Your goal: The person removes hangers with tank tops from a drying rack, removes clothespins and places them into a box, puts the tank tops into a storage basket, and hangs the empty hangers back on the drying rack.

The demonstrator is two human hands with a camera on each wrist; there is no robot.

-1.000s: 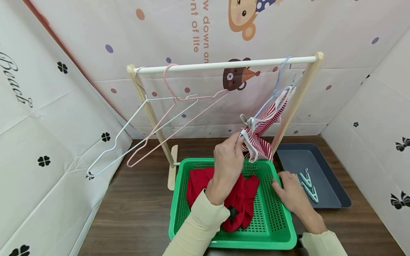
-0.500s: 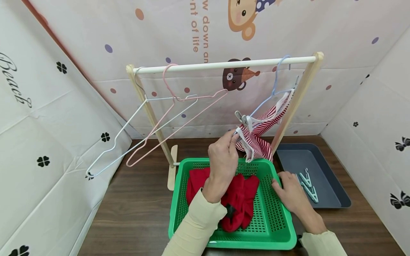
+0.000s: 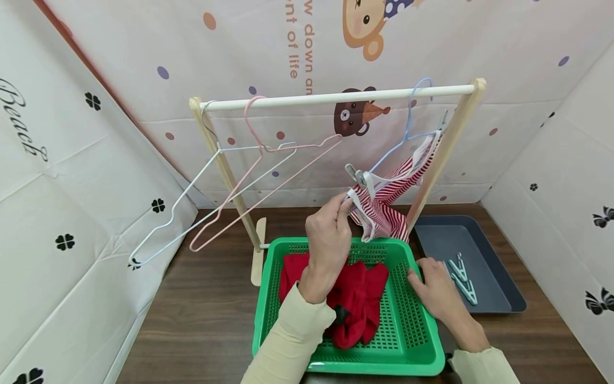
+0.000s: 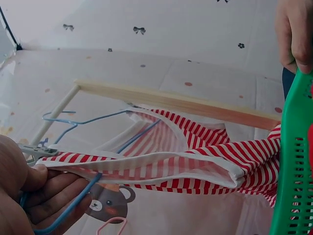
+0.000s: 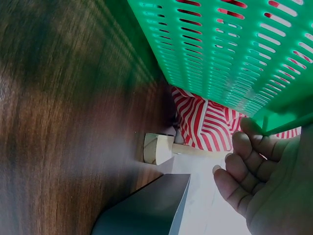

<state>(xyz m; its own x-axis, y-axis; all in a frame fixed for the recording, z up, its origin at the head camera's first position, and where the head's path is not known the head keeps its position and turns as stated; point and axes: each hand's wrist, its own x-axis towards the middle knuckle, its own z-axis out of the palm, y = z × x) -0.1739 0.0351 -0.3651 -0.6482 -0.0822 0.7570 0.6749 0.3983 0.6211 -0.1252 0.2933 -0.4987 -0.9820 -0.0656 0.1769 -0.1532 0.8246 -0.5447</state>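
My left hand [image 3: 328, 242] pinches the lower left end of a blue clothes hanger [image 3: 386, 156], thumb against the white trim of a red-and-white striped garment [image 3: 384, 208]. In the left wrist view, the blue wire runs across the fingers. A grey clothespin [image 3: 357, 175] sits beside the hand at the garment's left end. Another clothespin [image 3: 444, 120] is at its right end. My right hand [image 3: 436, 288] rests on the right rim of a green basket [image 3: 429, 341], fingers loosely bent outside it. Crumpled red cloth [image 3: 360, 298] lies in the basket, partly hidden by my left arm.
The hanger hooks over the white rod [image 3: 307, 100] of a wooden-ended rack. Pink [image 3: 261, 149] and white [image 3: 192, 184] hangers hang farther left. A dark grey tray [image 3: 499, 282] with teal clothespins [image 3: 464, 282] stands right of the basket, near the right-hand wall.
My left hand has moved left, drawing the blue hanger and striped garment with it. The hook has shifted left along the rod. My right hand stays on the basket rim.
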